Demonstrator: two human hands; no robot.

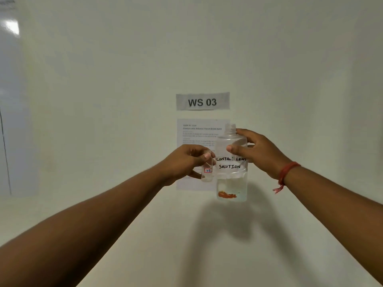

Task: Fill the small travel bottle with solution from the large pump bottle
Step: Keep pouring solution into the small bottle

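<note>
My right hand grips the large clear bottle around its upper half and holds it upright in the air. Its handwritten label reads "CONTACT LENS SOLUTION". The threaded neck is bare, with no pump on it, and a little clear liquid sits in the bottom third. Just to its left, my left hand pinches the small clear travel bottle, which carries a small red-edged tag. The two bottles hang side by side, nearly touching. The small bottle's top is hidden behind my fingers.
A pale wall fills the view, with a "WS 03" sign and a printed instruction sheet behind the bottles. A white table surface lies below my arms. A red thread bracelet circles my right wrist.
</note>
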